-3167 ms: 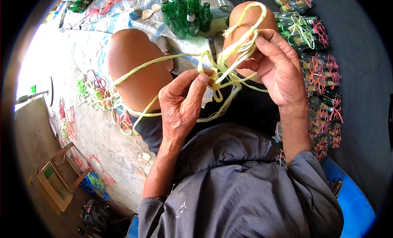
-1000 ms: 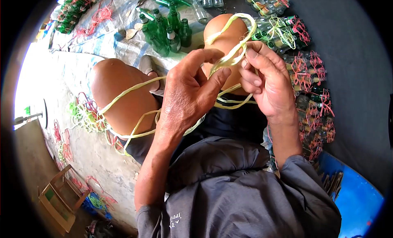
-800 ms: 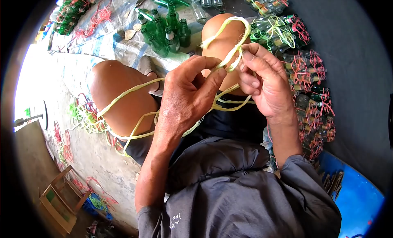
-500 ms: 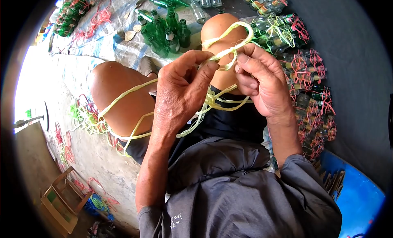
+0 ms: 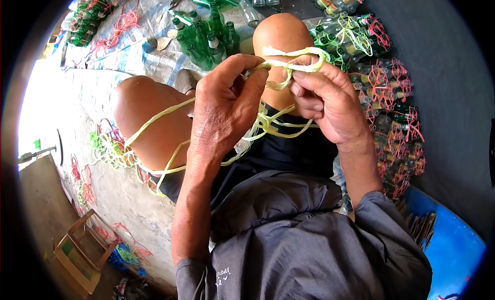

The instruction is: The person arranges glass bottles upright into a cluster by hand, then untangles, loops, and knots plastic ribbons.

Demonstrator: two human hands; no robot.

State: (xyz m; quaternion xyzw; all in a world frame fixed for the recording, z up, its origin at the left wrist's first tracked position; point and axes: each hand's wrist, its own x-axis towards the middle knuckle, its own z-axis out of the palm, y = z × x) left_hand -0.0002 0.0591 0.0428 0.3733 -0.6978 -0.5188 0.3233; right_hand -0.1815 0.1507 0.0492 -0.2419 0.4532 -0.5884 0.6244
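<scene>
Between my two hands runs a pale yellow plastic twine [image 5: 304,68], bent into a loop with a short end hanging below. My left hand [image 5: 227,104] pinches one stretch of it between thumb and forefinger. On the other side, my right hand [image 5: 327,94] is closed on the loop, thumb against fingers. More of the same twine, with a knotted part [image 5: 266,122], lies across my lap and over my left leg. Both hands are raised in front of my right knee [image 5: 283,32].
Green bottles [image 5: 206,39] stand in a group on a sheet ahead. Along the right lie bottle bundles tied with red twine [image 5: 392,125]. Tangled twine [image 5: 111,148] is on the floor at left, near a wooden frame [image 5: 82,248]. A blue panel [image 5: 443,238] is at lower right.
The twine loop has dropped lower and flattened toward the right over my right fingers. Both hands have shifted only slightly.
</scene>
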